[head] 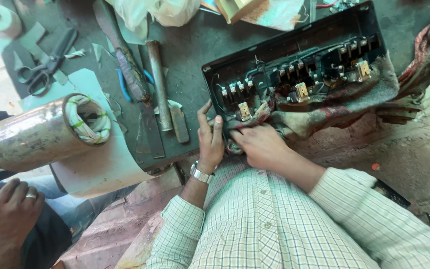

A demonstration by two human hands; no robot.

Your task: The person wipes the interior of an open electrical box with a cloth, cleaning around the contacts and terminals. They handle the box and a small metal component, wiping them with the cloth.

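Head view, looking down at a dark, messy surface (190, 55). Long black switch box (294, 60) lying open near the middle and top right, full of small switches and wires inside. Dirty red and grey rag (334, 107) bunched along the near edge of the box, partly covering it.

Left of the box: a long metal bar (159, 84), a flat file-like tool (125, 65) and a small chisel-like piece (179, 124), all lying side by side. Black scissors (43, 69) further left, near scraps of grey paper. Roll of pale tape (3, 20) in the top left corner. White plastic bag (160, 10) at the top edge. Shiny metal tube with white and green wire windings inside (46, 132) at the left, resting on a curved sheet of grey card (100, 164). Another person's hand with a ring (11, 211) low in the left corner, resting on a dark trouser leg.

No labels or signs clear enough to tell.

Left hand (211, 137) with a silver watch (201, 174) on the wrist, fingers pointing up, touching the near left corner of the box, loosely curled, not gripping tight. Right hand (260, 144) closed on the rag just beside the left hand, pressing it against the box edge. Both arms in checked sleeves, bent in from below.
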